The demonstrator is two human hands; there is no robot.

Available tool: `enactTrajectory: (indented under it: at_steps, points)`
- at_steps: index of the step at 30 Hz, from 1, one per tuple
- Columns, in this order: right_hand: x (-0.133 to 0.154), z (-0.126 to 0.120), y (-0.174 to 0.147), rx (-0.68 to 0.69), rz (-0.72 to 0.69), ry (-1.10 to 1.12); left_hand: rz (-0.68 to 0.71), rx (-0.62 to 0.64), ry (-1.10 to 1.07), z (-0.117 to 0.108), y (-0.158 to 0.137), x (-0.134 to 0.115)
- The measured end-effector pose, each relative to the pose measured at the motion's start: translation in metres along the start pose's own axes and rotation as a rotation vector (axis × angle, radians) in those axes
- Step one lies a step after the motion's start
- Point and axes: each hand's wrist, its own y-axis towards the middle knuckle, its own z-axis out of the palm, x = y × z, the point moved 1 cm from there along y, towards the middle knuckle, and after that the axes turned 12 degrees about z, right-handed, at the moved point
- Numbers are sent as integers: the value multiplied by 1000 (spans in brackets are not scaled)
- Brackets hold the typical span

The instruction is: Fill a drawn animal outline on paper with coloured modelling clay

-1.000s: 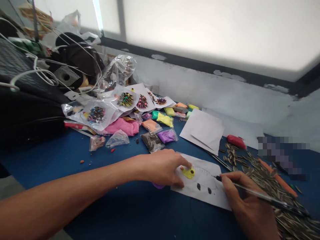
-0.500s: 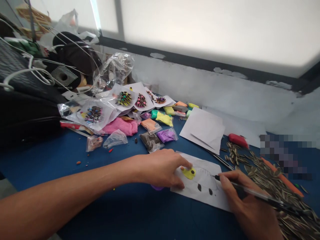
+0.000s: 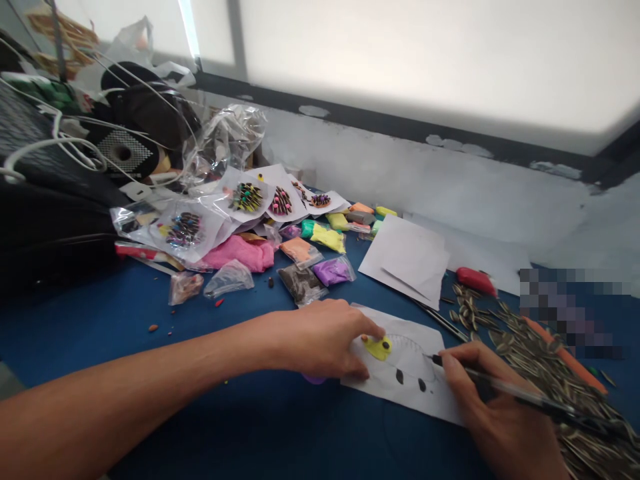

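A small white sheet of paper (image 3: 413,363) lies on the blue table. On its left part is a flat yellow clay head (image 3: 376,348) with a dark eye, joined to a drawn curved outline with short strokes along the top. Two dark seeds (image 3: 400,377) sit low on the outline. My left hand (image 3: 320,337) rests at the paper's left edge, thumb and forefinger apart, the forefinger touching the clay head. Gripped in my right hand (image 3: 493,407) is a black pen (image 3: 520,392), its tip at the outline's right end.
Striped sunflower seeds (image 3: 535,363) spread at right, around an orange stick (image 3: 565,357). Beyond the paper are white sheets (image 3: 407,257), a red clay piece (image 3: 476,281) and bagged clay (image 3: 334,270). Finished seed pictures (image 3: 247,197) lie far left, near a black bag (image 3: 55,220).
The pen tip has shifted slightly along the right end of the outline, with my right hand moving a little. My left hand stays in place on the paper.
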Motion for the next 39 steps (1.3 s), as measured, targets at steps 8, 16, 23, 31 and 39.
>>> enactTrajectory:
  at_steps: [8,16,23,31,39]
  points:
    - [-1,0,-3,-17,-31,5,1,21,-12,1,1,2]
    - [2,2,0,-21,-62,26,4,16,0,0,1,1]
    - [3,1,-1,-13,-51,35,10,22,5,1,1,1]
    - [5,1,-6,-57,43,65,-5,13,9,0,0,0]
    - [12,1,-10,-89,126,64,-2,19,-1,0,1,1]
